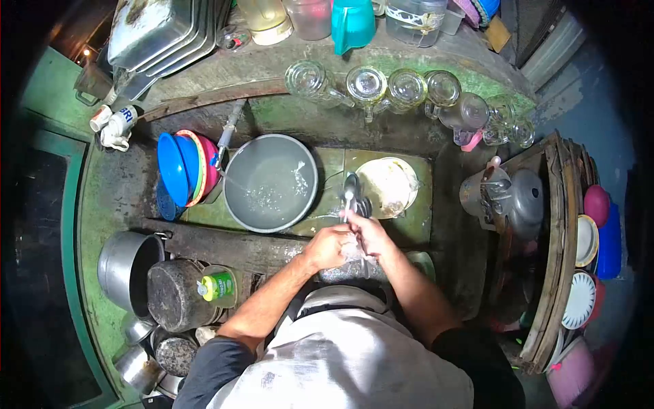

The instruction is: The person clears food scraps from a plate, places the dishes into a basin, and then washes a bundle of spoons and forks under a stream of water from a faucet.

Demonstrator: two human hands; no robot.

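Note:
In the middle of the head view, my two hands meet close to my body over the sink's near edge. My right hand (371, 237) is closed round the handles of several metal spoons (351, 188), whose bowls point away from me. My left hand (330, 248) is pressed against it with curled fingers, over the lower ends of the spoons. White foam (353, 247) shows between the hands. Just beyond them lies a pale round basin (402, 176) with foam and stains. To the left stands a grey tub (238, 170) of water with suds on its surface.
Blue and pink basins (178, 163) lean beside the tap (227, 133). Glass mugs (368, 83) line the ledge at the back. Pots (124, 266) and a green soap bottle (216, 286) stand at the left. A wooden rack (555, 252) borders the right, near a metal container (480, 194).

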